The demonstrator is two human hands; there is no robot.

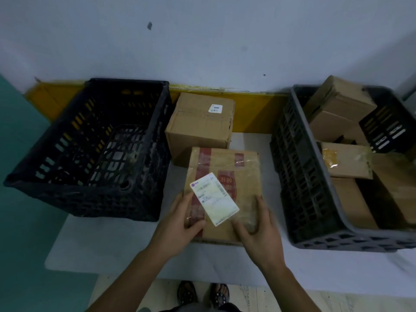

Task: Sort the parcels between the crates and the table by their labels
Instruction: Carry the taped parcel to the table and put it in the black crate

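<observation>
A flat cardboard parcel [243, 176] with red tape and a white shipping label [215, 199] lies on the table between two crates. My left hand [180, 221] grips its near left edge, thumb on top. My right hand [258, 228] holds its near right corner, fingers spread over the top. Behind it stands a taller brown box [198, 124] with a small white sticker. The black crate [90, 149] on the left holds no parcels. The grey crate [299, 176] on the right holds several cardboard parcels [346, 161].
The table [108, 248] has a white cover, with a yellow strip [254, 113] along the back by the wall. A smaller black crate [389, 129] sits inside the grey one at the far right. My sandalled feet [202, 293] show below the table's near edge.
</observation>
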